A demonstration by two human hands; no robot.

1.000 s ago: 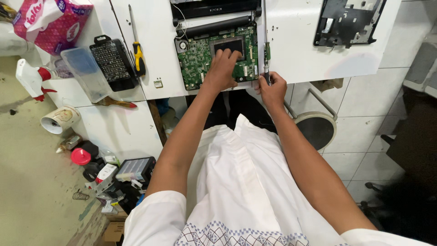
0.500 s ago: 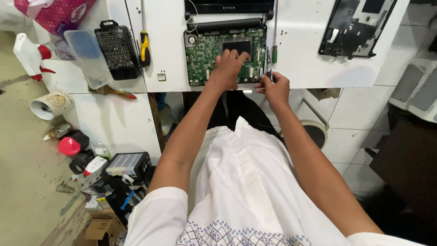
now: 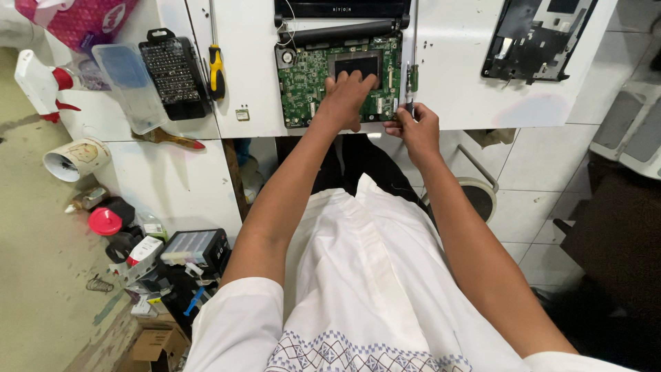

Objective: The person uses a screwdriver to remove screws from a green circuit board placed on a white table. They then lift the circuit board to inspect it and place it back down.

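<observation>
Green circuit board [image 3: 313, 79] sits in an opened small laptop on the white table [image 3: 454, 62], right under your left hand [image 3: 342, 103]. Left hand lies flat on the board, palm down, fingers spread and mostly straight, fingertips touching the dark square pad near the board's middle; it grips nothing, just presses. Right hand [image 3: 412, 131] is just right of the left one, at the board's right edge near the table's front rim. Its fingers are curled in a pinch around the lower end of a slim screwdriver [image 3: 409, 86] that stands away from you along the board's edge; tip contact is too small to tell. The two hands are near each other but apart.

Beyond your left fingertips, the laptop's black hinge bar and screen edge [image 3: 337, 21]. Well left of the left hand: a yellow-and-black screwdriver [image 3: 217, 69], then a black bit set case [image 3: 172, 72], then a clear plastic lid [image 3: 127, 83], all on the table. A brush with a red tip [image 3: 169, 139] lies at the table edge below those. Far left, a white spray bottle with red trigger [image 3: 41, 86]. Well right of your right hand, a black laptop cover panel [image 3: 533, 41] lies on the table. Floor left of your left arm holds a tape roll [image 3: 72, 158] and a red lid [image 3: 105, 220].
</observation>
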